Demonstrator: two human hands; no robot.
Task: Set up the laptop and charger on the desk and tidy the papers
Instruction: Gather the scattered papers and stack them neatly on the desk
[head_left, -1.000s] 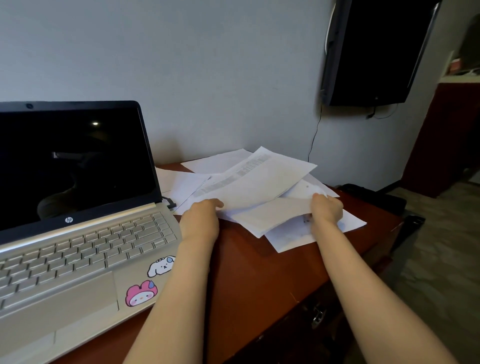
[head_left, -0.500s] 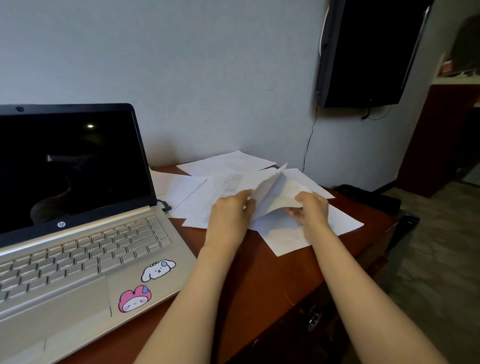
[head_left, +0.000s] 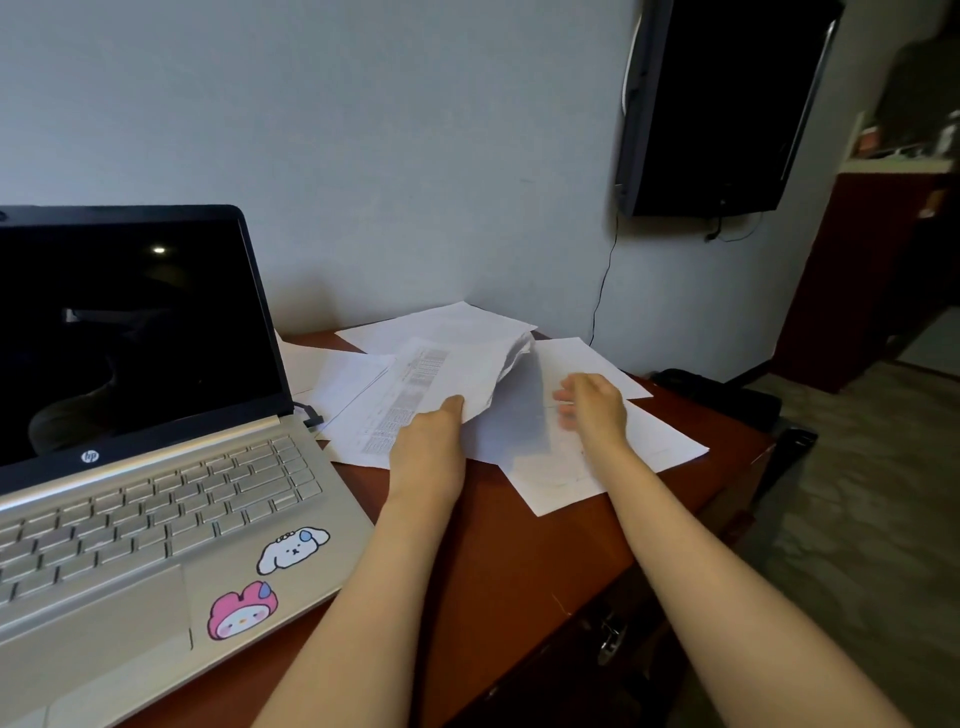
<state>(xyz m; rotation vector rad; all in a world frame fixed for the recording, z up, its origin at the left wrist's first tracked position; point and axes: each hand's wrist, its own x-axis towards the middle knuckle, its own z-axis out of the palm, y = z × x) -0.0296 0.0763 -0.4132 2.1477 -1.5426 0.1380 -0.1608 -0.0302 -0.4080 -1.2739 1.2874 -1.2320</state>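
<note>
Right hand (head_left: 592, 410) has let go, fingers loose over the papers (head_left: 654, 441). Left hand (head_left: 428, 439), at its 9 o'clock, pinches the printed sheet (head_left: 441, 374).

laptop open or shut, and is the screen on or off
Open: the laptop lid stands upright, keyboard exposed. The screen looks off, black with only reflections.

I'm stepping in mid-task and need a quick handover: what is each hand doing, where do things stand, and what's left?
Left hand grips a printed sheet, lifted off the pile.
Right hand is open and blurred, over the loose papers on the desk.
Done: laptop stands open, screen dark, with a cable plug at its right edge.
Left: the papers lie scattered, not yet stacked.
</note>
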